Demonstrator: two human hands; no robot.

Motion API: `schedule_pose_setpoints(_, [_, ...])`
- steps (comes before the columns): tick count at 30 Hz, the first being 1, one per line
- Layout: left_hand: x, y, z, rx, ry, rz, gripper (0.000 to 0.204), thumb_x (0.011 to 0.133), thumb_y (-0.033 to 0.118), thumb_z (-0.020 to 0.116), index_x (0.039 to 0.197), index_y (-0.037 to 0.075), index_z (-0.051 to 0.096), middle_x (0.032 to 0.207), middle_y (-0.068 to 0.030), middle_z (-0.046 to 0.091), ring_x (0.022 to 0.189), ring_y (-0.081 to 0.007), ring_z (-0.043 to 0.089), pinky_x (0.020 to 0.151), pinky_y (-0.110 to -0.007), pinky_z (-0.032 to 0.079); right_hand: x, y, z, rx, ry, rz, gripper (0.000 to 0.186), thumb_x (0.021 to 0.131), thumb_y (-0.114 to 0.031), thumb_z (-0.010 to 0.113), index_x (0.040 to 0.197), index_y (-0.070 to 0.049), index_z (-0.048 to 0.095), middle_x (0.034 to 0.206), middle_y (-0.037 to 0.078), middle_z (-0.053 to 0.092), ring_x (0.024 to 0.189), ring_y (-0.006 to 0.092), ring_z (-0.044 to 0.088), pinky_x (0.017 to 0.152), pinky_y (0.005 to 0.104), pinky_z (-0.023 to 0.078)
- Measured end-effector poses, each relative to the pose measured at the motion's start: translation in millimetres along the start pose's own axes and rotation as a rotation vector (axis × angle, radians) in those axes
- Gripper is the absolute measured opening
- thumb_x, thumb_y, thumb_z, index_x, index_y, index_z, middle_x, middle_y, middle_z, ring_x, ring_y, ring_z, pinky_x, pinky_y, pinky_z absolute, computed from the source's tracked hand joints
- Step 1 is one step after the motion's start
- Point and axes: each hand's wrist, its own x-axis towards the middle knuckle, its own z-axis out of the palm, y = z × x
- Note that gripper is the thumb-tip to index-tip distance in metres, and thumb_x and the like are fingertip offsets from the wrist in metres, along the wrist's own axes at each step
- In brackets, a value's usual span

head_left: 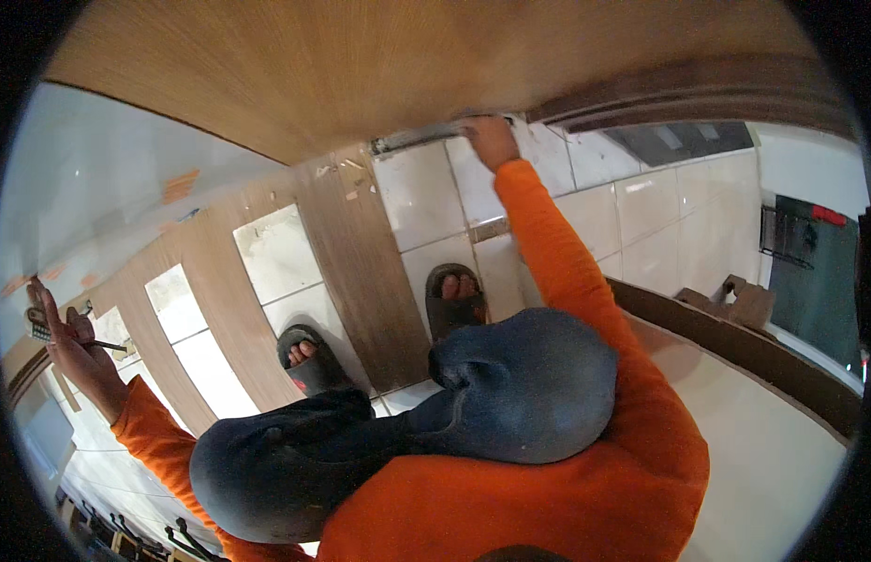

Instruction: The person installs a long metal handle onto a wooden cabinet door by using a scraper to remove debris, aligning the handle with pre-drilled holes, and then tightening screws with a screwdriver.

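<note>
Your left grip [78, 354] was closed on a thin stick [110, 347], well left of the large wooden panel [361, 66]. Your right grip [493, 140] was at that panel's lower edge; whether it was clamped there, I could not tell. Nearer you than the panel, brown strips [346, 272] crossed pale tiles [417, 178] beside your dark sandals [447, 318].

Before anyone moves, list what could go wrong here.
The right hand is at the lower edge of the wooden panel; a shift might pinch it. Bare toes show in open sandals, so a dropped thing could hurt them. The board between the sandals could trip someone standing up.
</note>
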Motion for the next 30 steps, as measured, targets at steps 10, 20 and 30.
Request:
schedule_pose_setpoints(10, [0, 16, -12, -0.011, -0.117, -0.131, 0.049, 0.099, -0.002, 0.041, 0.145, 0.014, 0.048, 0.155, -0.001, 0.035, 0.062, -0.0013, 0.026, 0.054, -0.014, 0.028, -30, 26, -13, 0.732, 0.033, 0.309, 0.023, 0.085, -0.015, 0.069, 0.105, -0.004, 0.072, 0.1, 0.011, 0.073, 0.09, 0.0184, 0.068, 0.083, 0.0318, 0.052])
schedule_pose_setpoints(20, [-4, -6, -4, 0.095, -0.041, -0.122, 0.05, 0.094, 0.0, 0.051, 0.143, 0.01, 0.047, 0.145, -0.0081, 0.049, 0.053, -0.0015, 0.034, 0.047, -0.017, 0.03, -26, 89, 15, 0.31, 0.035, 0.031, 0.023, 0.085, -0.016, 0.067, 0.107, -0.008, 0.072, 0.105, 0.014, 0.072, 0.093, 0.0296, 0.068, 0.084, 0.0394, 0.053])
schedule_pose_setpoints(30, [0, 49, 9, -0.267, 0.133, -0.224, 0.063, 0.091, 0.011, 0.066, 0.145, -0.003, 0.037, 0.148, -0.0126, 0.046, 0.048, -0.0017, 0.03, 0.043, -0.019, 0.026, -1, -43, -9, -0.225, -0.053, -0.132, 0.02, 0.092, -0.021, 0.057, 0.099, -0.01, 0.072, 0.092, 0.016, 0.071, 0.081, 0.0383, 0.068, 0.07, 0.0469, 0.055])
